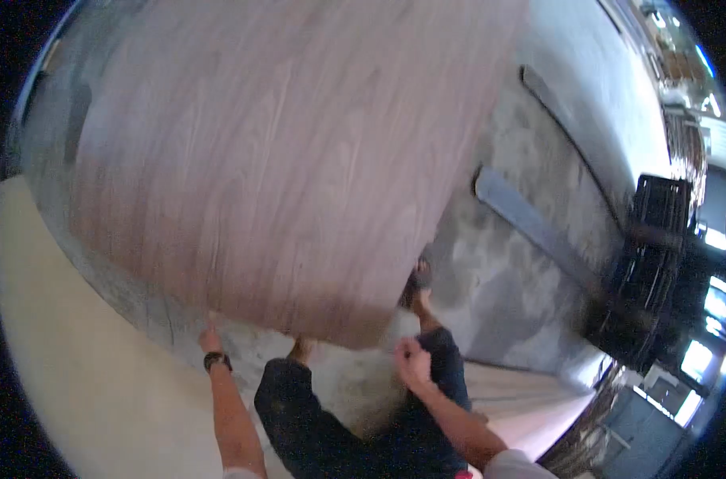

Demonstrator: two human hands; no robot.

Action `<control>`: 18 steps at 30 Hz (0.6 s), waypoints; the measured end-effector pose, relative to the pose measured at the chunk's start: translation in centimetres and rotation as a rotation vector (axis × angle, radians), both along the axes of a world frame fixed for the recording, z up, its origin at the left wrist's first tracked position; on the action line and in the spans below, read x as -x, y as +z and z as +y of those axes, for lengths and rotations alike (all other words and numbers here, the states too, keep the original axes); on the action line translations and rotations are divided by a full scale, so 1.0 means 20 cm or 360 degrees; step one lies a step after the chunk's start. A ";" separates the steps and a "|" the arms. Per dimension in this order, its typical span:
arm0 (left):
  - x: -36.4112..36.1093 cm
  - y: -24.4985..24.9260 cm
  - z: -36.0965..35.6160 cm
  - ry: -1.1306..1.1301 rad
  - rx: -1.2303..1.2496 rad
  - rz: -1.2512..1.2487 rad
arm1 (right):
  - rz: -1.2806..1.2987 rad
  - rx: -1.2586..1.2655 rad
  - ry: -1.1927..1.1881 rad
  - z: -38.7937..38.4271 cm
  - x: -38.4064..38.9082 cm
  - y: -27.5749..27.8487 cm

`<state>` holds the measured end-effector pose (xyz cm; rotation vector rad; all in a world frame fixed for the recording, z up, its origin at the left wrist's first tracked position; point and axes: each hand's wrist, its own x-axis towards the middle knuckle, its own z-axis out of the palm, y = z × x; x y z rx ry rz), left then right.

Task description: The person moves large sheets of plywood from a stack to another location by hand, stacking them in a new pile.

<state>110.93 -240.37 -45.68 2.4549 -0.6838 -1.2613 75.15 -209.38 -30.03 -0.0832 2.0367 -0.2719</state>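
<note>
Panel (283, 160), wood-grain, tilted, fills 10-to-1 o'clock, lower edge above concrete floor (522, 295). Pale sheet (75, 359) at 8 o'clock. Left hand (211, 339) meets lower edge at 7; blur hides fingers, I cannot tell grip. Right hand (413, 359) at 5, fingers curled together, just beside corner. My worry: one-sided hold, panel swings, corner drops on foot (301, 349).
</note>
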 end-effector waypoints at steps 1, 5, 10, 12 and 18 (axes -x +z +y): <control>0.01 -0.04 0.06 -0.0062 0.0022 -0.0106 | 0.0336 0.0334 0.0048 -0.04 0.04 0.16; 0.43 0.12 0.22 0.0271 -0.0079 0.0669 | 0.0536 0.0253 -0.0359 0.08 0.13 -0.14; 0.58 -0.10 0.45 0.0676 -0.0056 0.1275 | 0.0083 0.0529 -0.0899 -0.08 0.08 -0.70; 0.71 0.07 0.41 0.0664 0.0009 0.1179 | 0.0289 0.0389 -0.0789 -0.35 0.12 -0.47; 0.70 -0.07 0.44 0.0646 0.0125 0.0956 | 0.0238 0.0360 -0.0682 -0.27 0.10 -0.52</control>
